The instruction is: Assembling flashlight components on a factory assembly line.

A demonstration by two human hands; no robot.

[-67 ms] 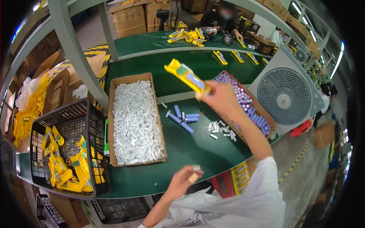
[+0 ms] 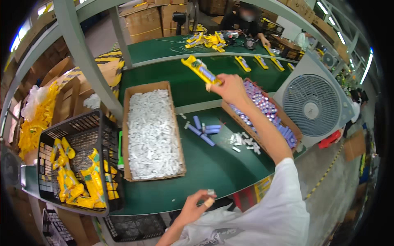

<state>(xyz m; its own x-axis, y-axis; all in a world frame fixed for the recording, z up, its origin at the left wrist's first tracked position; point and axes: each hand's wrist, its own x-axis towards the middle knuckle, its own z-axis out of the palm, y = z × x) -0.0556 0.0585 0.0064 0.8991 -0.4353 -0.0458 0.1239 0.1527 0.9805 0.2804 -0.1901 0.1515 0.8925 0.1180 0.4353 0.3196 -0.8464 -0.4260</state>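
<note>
My right hand (image 2: pixel 233 88) reaches far out over the green belt. It is closed on the near end of a yellow plastic case (image 2: pixel 192 64) with blue-purple cylindrical cells lying in it. The case is tilted and held above the belt's surface. Close to the front edge, my left hand (image 2: pixel 193 208) has curled fingers, with a small whitish piece (image 2: pixel 210 192) at the tips, too small to name surely. A tan cover sits on that thumb. Between the hands, several loose blue-purple cells (image 2: pixel 206 140) and a scatter of small white pieces (image 2: pixel 237 139) lie on the table.
A cardboard box of white pieces (image 2: pixel 183 170) stands left of centre, beside a black crate (image 2: pixel 105 164) with yellow cases. A carton of cells (image 2: pixel 227 110) stands right, before a grey fan (image 2: pixel 310 110). Several filled yellow cases (image 2: pixel 243 64) line the far belt, where a person (image 2: pixel 246 24) works.
My right hand has moved farther away with the yellow case, toward the far belt. My left hand has drawn slightly nearer to my body. The whole view has shifted a little.
</note>
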